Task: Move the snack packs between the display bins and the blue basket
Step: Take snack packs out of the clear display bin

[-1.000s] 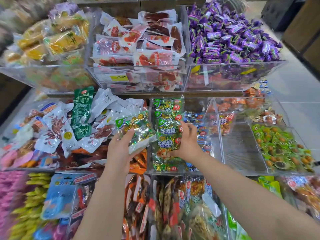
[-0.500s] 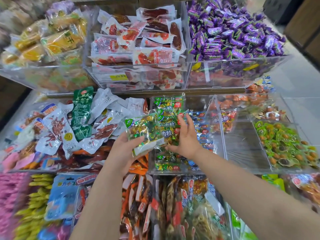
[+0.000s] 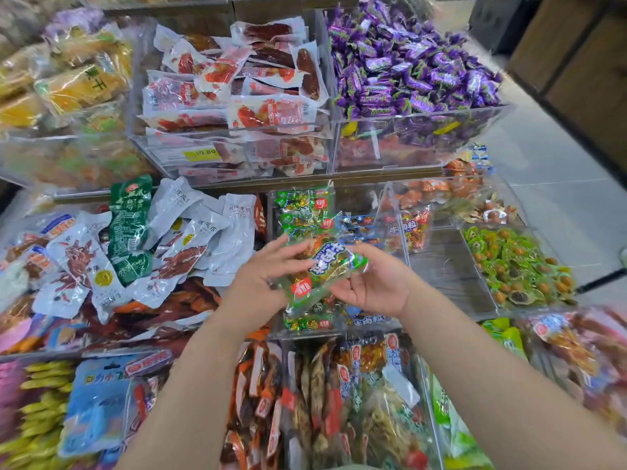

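A green snack pack (image 3: 320, 273) with a red label and blue lettering lies tilted between both hands, above the middle clear display bin (image 3: 403, 252). My left hand (image 3: 261, 279) grips its left side. My right hand (image 3: 376, 286) cups its right lower edge, fingers bent around it. More green packs (image 3: 302, 206) stand upright in that bin behind the held one. The blue basket is not in view.
Clear bins surround the hands: white and green pouches (image 3: 176, 228) at left, red sausage packs (image 3: 244, 83) above, purple candies (image 3: 407, 66) upper right, green round sweets (image 3: 519, 266) right, an empty-floored bin (image 3: 448, 276) between. Tiled floor (image 3: 559, 184) lies far right.
The left hand carried its green pack rightward to the middle bin. The right hand left the standing packs, turned palm up and now holds the same pack from the right.
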`<state>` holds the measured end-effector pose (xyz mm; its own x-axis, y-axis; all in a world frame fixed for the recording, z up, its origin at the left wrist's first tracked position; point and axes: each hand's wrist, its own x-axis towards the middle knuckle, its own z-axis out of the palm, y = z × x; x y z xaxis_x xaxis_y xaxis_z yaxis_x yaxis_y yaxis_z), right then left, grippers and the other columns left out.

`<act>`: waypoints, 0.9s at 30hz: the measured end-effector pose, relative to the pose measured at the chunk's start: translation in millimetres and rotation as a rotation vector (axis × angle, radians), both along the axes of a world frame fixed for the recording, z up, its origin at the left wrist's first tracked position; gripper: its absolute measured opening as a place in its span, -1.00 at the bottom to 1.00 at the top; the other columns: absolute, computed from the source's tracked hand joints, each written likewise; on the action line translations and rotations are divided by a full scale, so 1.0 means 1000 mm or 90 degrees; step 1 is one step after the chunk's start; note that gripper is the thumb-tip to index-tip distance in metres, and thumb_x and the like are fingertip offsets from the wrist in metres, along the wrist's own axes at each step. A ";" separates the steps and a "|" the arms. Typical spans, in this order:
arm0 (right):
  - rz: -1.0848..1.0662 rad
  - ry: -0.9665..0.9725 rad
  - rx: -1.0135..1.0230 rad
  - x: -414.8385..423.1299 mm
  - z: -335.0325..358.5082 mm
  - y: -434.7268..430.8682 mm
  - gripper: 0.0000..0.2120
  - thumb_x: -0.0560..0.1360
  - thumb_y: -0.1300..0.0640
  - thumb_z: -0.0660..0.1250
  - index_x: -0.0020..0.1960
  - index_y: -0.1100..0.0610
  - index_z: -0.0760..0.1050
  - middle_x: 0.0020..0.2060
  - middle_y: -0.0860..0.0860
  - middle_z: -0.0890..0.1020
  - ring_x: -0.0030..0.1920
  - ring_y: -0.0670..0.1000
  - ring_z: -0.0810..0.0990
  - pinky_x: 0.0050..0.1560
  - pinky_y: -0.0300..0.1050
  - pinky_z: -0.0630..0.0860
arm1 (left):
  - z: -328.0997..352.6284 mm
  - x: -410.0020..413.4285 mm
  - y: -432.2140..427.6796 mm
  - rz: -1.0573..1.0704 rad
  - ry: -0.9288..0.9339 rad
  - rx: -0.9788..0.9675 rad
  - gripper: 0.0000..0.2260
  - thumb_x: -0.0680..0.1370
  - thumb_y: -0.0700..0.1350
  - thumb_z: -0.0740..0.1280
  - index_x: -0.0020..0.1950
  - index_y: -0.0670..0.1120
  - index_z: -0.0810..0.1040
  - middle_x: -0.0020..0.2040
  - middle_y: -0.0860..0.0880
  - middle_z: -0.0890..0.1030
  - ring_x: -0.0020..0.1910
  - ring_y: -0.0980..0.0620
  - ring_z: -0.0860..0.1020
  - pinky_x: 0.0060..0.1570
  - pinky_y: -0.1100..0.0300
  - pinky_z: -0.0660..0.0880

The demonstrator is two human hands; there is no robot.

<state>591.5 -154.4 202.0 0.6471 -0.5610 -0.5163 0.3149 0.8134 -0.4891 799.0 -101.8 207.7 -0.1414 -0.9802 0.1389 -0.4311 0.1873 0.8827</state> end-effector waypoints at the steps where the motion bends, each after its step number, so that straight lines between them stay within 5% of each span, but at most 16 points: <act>1: -0.009 -0.031 -0.003 -0.004 0.001 0.002 -0.60 0.35 0.09 0.42 0.14 0.19 0.46 -0.08 0.21 0.67 -0.12 0.16 0.68 -0.15 0.02 0.63 | 0.001 0.000 0.001 -0.006 -0.044 -0.025 -0.40 0.35 -0.52 0.40 0.21 0.08 0.56 0.29 0.28 0.43 0.49 0.11 0.20 0.24 0.52 0.24; 3: 0.036 -0.041 -0.019 -0.010 0.002 0.004 -0.57 0.32 0.11 0.48 0.15 0.16 0.50 0.00 0.19 0.64 -0.05 0.23 0.66 -0.08 0.15 0.61 | 0.005 0.001 0.002 -0.022 -0.090 -0.036 -0.43 0.39 -0.45 0.42 0.19 0.14 0.58 0.40 0.30 0.27 0.52 0.19 0.02 0.39 0.31 0.15; 5: 0.078 0.052 -0.061 -0.011 0.004 0.005 -0.73 0.35 0.17 0.45 0.04 0.12 0.57 -0.10 0.10 0.69 -0.14 0.16 0.68 -0.18 0.03 0.64 | 0.007 0.003 0.005 -0.067 -0.111 0.032 -0.35 0.41 -0.45 0.37 0.17 0.31 0.55 0.46 0.34 0.14 0.50 0.33 -0.10 0.43 0.15 0.15; 8: 0.142 0.250 -0.178 -0.013 0.011 -0.001 -0.58 0.45 0.35 0.34 0.23 0.00 0.48 -0.03 0.02 0.68 -0.13 0.00 0.67 -0.23 -0.12 0.61 | 0.011 0.015 0.006 -0.121 -0.154 0.131 -0.23 0.43 -0.35 0.25 0.24 0.54 0.32 0.40 0.49 0.07 0.41 0.51 -0.03 0.26 0.52 0.11; 10: 0.253 0.384 -0.328 -0.017 0.017 -0.007 -0.46 0.44 0.30 0.39 0.33 -0.08 0.41 0.12 0.02 0.57 -0.05 -0.08 0.62 -0.21 -0.18 0.56 | 0.015 0.018 0.001 -0.103 -0.143 0.172 -0.33 0.40 -0.14 0.31 0.20 0.60 0.24 0.31 0.51 0.21 0.34 0.48 0.18 0.16 0.55 0.22; 13: 0.375 0.468 -0.507 -0.012 0.032 -0.013 -0.51 0.35 0.13 0.51 0.18 -0.24 0.48 0.03 -0.13 0.52 -0.08 -0.30 0.56 -0.25 -0.35 0.50 | 0.014 0.006 -0.012 -0.080 -0.064 0.237 -0.43 0.27 0.26 0.39 0.21 0.53 0.24 0.25 0.33 0.43 0.27 0.26 0.43 0.23 0.19 0.38; 16: 0.309 0.489 -0.570 -0.003 0.039 -0.017 -0.57 0.25 0.04 0.58 -0.03 -0.34 0.49 0.12 -0.15 0.53 -0.02 -0.32 0.54 -0.20 -0.41 0.46 | 0.007 0.000 -0.021 -0.078 -0.002 0.257 -0.57 0.27 0.27 0.46 0.11 0.38 0.49 0.19 0.07 0.58 0.00 0.03 0.62 0.08 0.01 0.56; 18: 0.175 0.488 -0.527 -0.003 0.029 -0.020 -0.54 0.24 0.01 0.59 -0.01 -0.30 0.46 0.19 -0.09 0.50 0.02 -0.24 0.53 -0.20 -0.37 0.46 | 0.002 0.001 -0.025 0.005 0.091 0.264 -0.59 0.24 0.27 0.52 0.03 0.20 0.61 0.05 -0.08 0.65 -0.08 -0.10 0.64 -0.05 -0.01 0.58; 21: 0.115 0.470 -0.441 0.000 0.002 -0.016 -0.36 0.27 0.01 0.56 0.28 -0.14 0.39 0.23 -0.03 0.45 0.18 -0.09 0.50 0.06 -0.20 0.45 | -0.007 -0.001 -0.027 0.136 0.238 0.319 -0.56 0.24 0.15 0.49 0.03 -0.03 0.60 -0.11 -0.04 0.67 -0.14 -0.01 0.64 -0.24 0.16 0.55; 24: 0.096 0.515 -0.441 0.000 -0.012 -0.014 -0.31 0.33 0.05 0.53 0.40 0.04 0.35 0.17 -0.06 0.48 0.11 -0.11 0.48 0.08 -0.18 0.44 | -0.013 0.001 -0.029 0.180 0.064 0.280 -0.67 0.37 0.21 0.45 0.02 0.04 0.61 -0.10 0.07 0.66 -0.09 0.04 0.61 -0.10 0.12 0.53; 27: 0.091 0.585 -0.532 -0.008 -0.006 -0.024 -0.45 0.36 0.07 0.52 0.31 -0.02 0.46 0.09 -0.20 0.49 0.01 -0.23 0.49 -0.01 -0.38 0.43 | -0.022 0.020 -0.033 0.324 -0.298 0.041 -0.73 0.50 0.17 0.34 0.03 0.00 0.62 0.03 0.01 0.64 0.07 -0.04 0.55 0.07 0.03 0.46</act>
